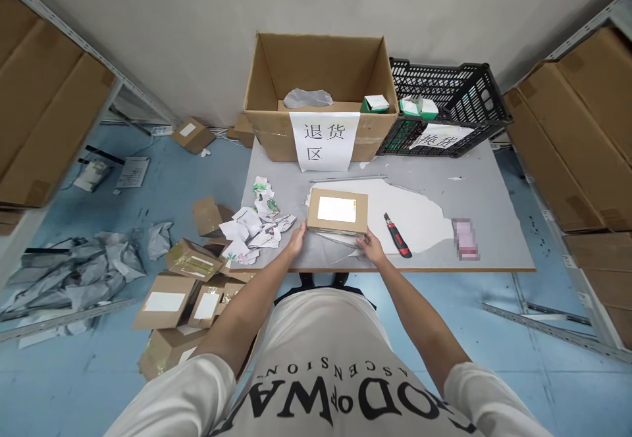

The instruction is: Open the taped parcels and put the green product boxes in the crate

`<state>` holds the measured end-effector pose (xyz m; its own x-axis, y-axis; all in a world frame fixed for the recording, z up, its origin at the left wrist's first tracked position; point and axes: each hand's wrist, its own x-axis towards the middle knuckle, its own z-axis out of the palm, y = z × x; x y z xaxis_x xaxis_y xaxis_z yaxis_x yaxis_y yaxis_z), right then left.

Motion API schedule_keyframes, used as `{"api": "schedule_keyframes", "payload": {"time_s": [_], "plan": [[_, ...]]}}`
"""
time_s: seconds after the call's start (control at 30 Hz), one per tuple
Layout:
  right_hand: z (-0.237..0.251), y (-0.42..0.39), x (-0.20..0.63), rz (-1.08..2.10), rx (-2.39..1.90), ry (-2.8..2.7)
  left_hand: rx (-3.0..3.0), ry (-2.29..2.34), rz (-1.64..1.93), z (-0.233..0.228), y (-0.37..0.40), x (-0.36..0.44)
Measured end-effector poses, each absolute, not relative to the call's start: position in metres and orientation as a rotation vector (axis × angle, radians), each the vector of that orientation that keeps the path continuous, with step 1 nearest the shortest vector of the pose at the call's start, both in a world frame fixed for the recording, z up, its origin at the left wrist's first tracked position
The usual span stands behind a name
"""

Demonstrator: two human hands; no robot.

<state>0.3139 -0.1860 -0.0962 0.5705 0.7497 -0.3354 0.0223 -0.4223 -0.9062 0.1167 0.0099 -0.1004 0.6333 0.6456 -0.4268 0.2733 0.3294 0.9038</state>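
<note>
We grasp the small box point(338, 211) between left hand point(297, 237) and right hand point(370, 246), left of the knife point(397, 235).

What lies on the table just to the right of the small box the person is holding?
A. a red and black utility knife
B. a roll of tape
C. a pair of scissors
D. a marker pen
A: a red and black utility knife lies on the table just right of the right hand, which with the left hand grips the small cardboard box.
</note>
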Motion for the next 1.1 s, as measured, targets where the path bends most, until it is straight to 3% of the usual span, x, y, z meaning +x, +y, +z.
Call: {"api": "schedule_keyframes", "payload": {"time_s": [0.2,0.5,0.8,1.1], "plan": [[-0.089,-0.178,0.320,0.784,-1.950,-0.611,1.375,0.781,0.378,-0.091,0.012,0.121],[-0.035,-0.165,0.355,0.680,-2.200,-0.826,1.445,0.771,0.455,-0.047,0.032,0.126],[0.000,-0.147,0.377,0.879,-2.383,-0.898,1.363,0.806,0.308,-0.032,0.041,0.129],[-0.007,-0.137,0.379,1.044,-2.427,-0.743,1.297,0.928,0.246,-0.043,0.047,0.136]]}}
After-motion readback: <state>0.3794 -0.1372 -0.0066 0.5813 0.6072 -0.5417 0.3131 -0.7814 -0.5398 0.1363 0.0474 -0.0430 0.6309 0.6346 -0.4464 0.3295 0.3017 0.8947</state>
